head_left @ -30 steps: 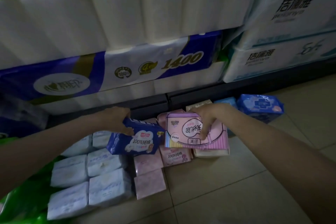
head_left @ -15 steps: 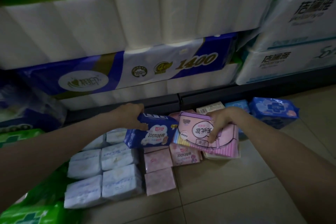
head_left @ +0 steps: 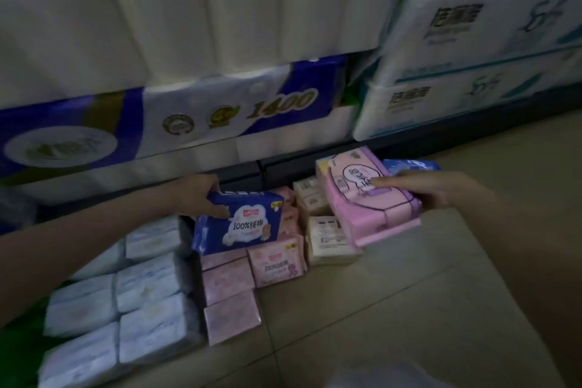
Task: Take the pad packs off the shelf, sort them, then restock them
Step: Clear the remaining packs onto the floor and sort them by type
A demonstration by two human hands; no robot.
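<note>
My left hand (head_left: 201, 198) grips a dark blue pad pack (head_left: 239, 224) by its top left corner, held just above the sorted piles on the floor. My right hand (head_left: 434, 190) holds a stack of pink pad packs (head_left: 368, 198) tilted, to the right of the blue one. Below lie pale blue-white packs (head_left: 126, 309) at the left, small pink packs (head_left: 230, 299) in the middle and cream packs (head_left: 327, 236) under the pink stack. A light blue pack (head_left: 409, 164) peeks out behind my right hand.
The bottom shelf behind holds big toilet paper bundles: a blue and white one (head_left: 189, 116) and white ones (head_left: 472, 57) at the right. The shelf's dark base edge (head_left: 315, 161) runs just behind the piles. Beige floor tiles (head_left: 378, 309) spread to the right and front.
My right hand has swung the pink stack up and to the right, uncovering the cream packs beneath. The left hand with the blue pack has stayed roughly in place. The view has shifted left.
</note>
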